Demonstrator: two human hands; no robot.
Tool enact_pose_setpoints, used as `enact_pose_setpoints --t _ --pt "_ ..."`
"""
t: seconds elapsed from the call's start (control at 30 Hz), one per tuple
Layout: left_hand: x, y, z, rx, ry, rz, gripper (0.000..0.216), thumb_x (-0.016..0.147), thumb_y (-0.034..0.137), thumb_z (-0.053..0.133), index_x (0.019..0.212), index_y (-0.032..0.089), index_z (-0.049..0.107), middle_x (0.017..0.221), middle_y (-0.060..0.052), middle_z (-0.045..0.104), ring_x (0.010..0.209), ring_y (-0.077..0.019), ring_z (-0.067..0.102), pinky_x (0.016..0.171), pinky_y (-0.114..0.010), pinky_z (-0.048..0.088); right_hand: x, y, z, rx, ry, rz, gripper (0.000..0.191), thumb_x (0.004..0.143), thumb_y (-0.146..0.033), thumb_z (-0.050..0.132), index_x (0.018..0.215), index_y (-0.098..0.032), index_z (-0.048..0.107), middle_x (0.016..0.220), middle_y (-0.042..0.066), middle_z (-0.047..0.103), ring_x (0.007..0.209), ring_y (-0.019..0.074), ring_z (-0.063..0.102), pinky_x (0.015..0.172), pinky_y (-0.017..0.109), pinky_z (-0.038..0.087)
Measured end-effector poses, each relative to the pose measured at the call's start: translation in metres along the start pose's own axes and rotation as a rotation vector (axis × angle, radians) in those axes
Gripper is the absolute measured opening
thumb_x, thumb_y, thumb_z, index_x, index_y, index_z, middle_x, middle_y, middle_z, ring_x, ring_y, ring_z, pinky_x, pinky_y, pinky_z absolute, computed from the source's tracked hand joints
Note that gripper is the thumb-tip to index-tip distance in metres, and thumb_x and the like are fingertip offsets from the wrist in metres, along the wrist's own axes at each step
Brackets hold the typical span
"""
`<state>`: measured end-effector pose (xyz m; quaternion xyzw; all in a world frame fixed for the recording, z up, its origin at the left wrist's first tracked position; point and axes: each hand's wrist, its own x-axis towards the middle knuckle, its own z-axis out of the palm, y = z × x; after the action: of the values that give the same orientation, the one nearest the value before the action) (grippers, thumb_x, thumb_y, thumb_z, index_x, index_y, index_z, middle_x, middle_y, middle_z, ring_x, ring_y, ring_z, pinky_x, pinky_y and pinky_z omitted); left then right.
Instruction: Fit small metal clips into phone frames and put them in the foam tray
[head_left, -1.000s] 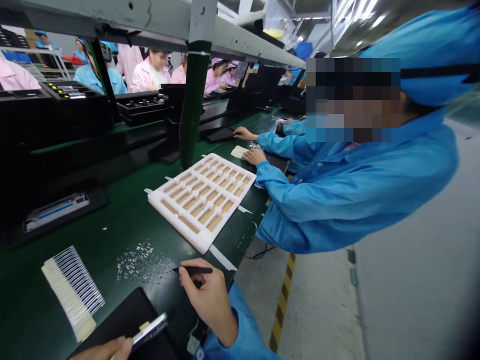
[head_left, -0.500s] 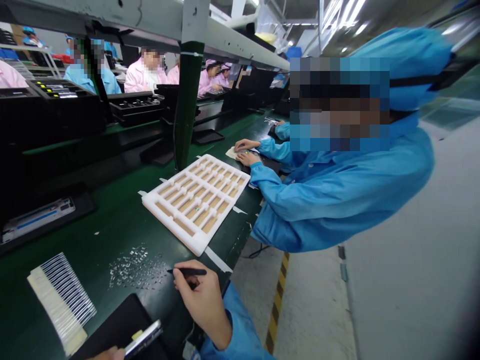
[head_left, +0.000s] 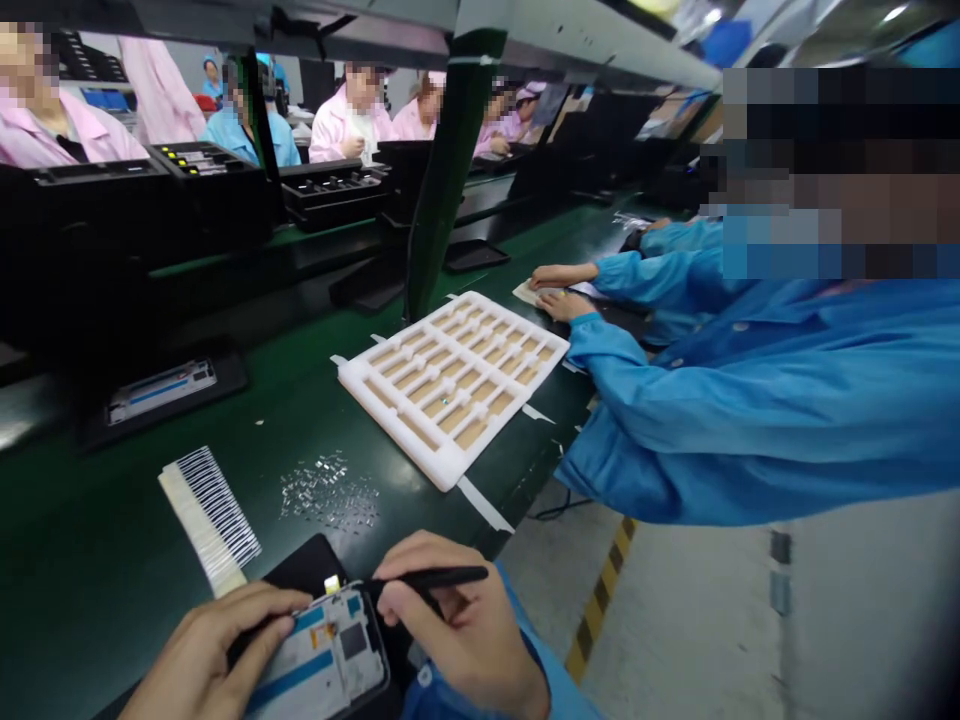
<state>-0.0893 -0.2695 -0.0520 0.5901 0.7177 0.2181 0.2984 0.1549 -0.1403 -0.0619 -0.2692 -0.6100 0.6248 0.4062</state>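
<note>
My left hand (head_left: 214, 645) grips the near-left side of a phone mid-frame (head_left: 319, 650), a silvery plate with blue strips and a small orange flex piece. The frame lies tilted over a black pad (head_left: 311, 560). My right hand (head_left: 472, 630) is closed around black tweezers (head_left: 454, 577), whose tip meets the frame's upper right corner. A small yellow tab (head_left: 332, 584) sticks up at its top edge. Beyond it, many tiny metal pieces (head_left: 330, 490) lie scattered on the green table. To their left is a cream backing strip with a row of thin metal pins (head_left: 217, 505).
A white foam tray (head_left: 356, 388) with many slots is taped to the table (head_left: 300, 410) ahead. Another phone part (head_left: 161, 390) rests in a black holder at left. A co-worker's blue sleeve (head_left: 637, 390) is close on the right. A green post (head_left: 450, 180) stands behind the tray.
The tweezers have moved from the scattered metal pieces to the phone mid-frame's corner. My left hand has brought the frame up into view and turned its face upward. The view has shifted left.
</note>
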Motion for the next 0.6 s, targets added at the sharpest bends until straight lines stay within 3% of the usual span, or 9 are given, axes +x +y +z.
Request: enact_pose_setpoints --t 0.17,0.43,0.6 --pt "0.005 0.013 0.005 -0.102 -0.024 -0.029 0.033 0.105 0.049 0.056 0.119 0.039 0.084 0.112 0.001 0.086 0.101 -0.0181 0.083 0.087 -0.021 0.064 0.003 -0.007 0.016 -0.103 -0.195 0.036 0.015 0.096 -0.021 0.074 0.100 -0.023 0.088 0.089 0.007 0.082 0.080 0.0242 0.080 0.072 0.035 0.064" --pt "-0.001 0.012 0.010 -0.121 -0.087 -0.093 0.037 0.108 0.049 0.050 0.124 0.036 0.081 0.118 0.000 0.083 0.107 -0.0177 0.079 0.093 -0.024 0.060 0.007 0.003 0.025 -0.195 -0.238 0.057 0.017 0.097 -0.020 0.071 0.097 -0.022 0.087 0.090 0.007 0.082 0.078 0.0223 0.079 0.067 0.030 0.061" --pt "0.000 0.011 0.012 -0.114 -0.062 -0.090 0.036 0.106 0.049 0.052 0.120 0.035 0.082 0.116 0.000 0.083 0.104 -0.0161 0.079 0.090 -0.022 0.060 0.007 0.004 0.026 -0.191 -0.224 0.062 0.015 0.095 -0.018 0.071 0.095 -0.020 0.086 0.089 0.007 0.081 0.076 0.0212 0.078 0.067 0.028 0.061"
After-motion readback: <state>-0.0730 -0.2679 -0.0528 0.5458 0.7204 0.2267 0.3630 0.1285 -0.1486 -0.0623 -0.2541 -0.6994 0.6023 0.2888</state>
